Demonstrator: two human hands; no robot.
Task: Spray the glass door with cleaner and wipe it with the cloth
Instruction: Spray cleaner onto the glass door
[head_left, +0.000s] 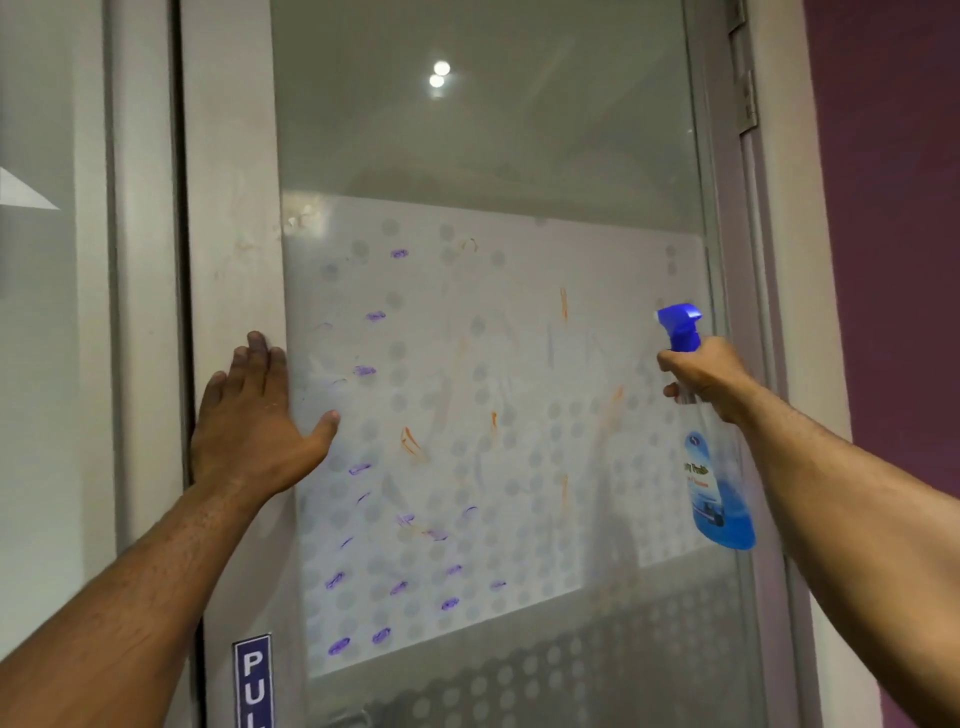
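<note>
The glass door (483, 156) fills the view, clear at the top with a frosted dotted band across the middle. Purple and orange marker smudges (363, 371) are scattered over the frosted band. My left hand (254, 421) lies flat with straight fingers on the door's left frame, its thumb on the glass. My right hand (701, 376) grips the neck of a spray bottle (717, 499) of blue liquid, and the blue nozzle points left at the glass. No cloth is in view.
A blue "PULL" sign (253, 680) is stuck low on the grey door frame (234, 234). Hinges (746, 104) run along the right edge. A purple wall (893, 208) stands to the right and a pale panel (47, 364) to the left.
</note>
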